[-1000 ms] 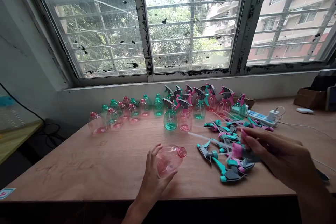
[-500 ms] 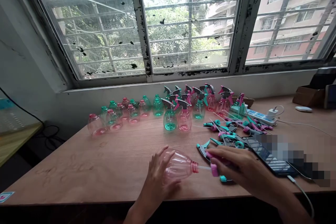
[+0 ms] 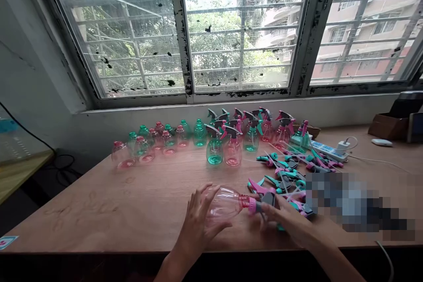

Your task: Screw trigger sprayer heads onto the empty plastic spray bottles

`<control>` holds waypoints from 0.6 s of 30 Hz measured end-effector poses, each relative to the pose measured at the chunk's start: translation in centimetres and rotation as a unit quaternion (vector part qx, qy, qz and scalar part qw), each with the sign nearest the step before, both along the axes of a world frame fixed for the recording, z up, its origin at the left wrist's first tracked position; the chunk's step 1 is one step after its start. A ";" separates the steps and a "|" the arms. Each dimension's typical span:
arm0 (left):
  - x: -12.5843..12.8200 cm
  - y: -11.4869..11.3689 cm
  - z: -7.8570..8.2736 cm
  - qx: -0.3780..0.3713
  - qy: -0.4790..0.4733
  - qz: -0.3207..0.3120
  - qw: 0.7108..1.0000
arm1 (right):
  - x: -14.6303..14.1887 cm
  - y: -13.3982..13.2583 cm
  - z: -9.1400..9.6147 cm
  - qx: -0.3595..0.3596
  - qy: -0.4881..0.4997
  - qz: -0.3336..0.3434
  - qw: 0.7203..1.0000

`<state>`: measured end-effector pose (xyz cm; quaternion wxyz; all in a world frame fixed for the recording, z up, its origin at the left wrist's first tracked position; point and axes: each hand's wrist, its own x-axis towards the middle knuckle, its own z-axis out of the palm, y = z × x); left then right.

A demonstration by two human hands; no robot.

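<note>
A clear pink bottle (image 3: 225, 205) lies on its side above the table's front, its neck pointing right. My left hand (image 3: 200, 216) is wrapped round the bottle's base end. My right hand (image 3: 286, 216) grips a pink and grey spray head (image 3: 264, 200), whose pink collar meets the bottle's red threaded neck. Whether the threads have engaged, I cannot tell. Beside and behind my right hand lies a pile of loose teal, pink and grey spray heads (image 3: 287, 174) with thin tubes.
Open pink and green bottles (image 3: 142, 149) stand at the back left. Bottles with spray heads (image 3: 232, 152) stand at the back middle. A white power strip (image 3: 327, 149), a brown box (image 3: 388, 123) and a blurred-out patch are to the right.
My right hand has moved left and brought the spray head's collar up to the bottle neck; the tube between them no longer shows. My left hand keeps its hold on the bottle.
</note>
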<state>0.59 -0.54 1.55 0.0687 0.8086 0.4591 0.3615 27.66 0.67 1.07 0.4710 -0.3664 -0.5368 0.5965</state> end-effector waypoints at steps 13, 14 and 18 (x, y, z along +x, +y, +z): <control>-0.3 0.5 -0.7 -0.272 -0.347 -0.050 0.896 | -1.7 -0.4 -1.6 0.123 -0.110 -0.028 0.986; -0.3 0.6 -0.6 -0.298 -0.356 -0.060 0.884 | -1.7 -0.3 -1.5 0.153 -0.133 -0.040 0.978; -0.3 0.8 -0.3 -0.306 -0.335 -0.096 0.886 | -1.8 -0.3 -1.5 0.224 -0.189 -0.069 0.953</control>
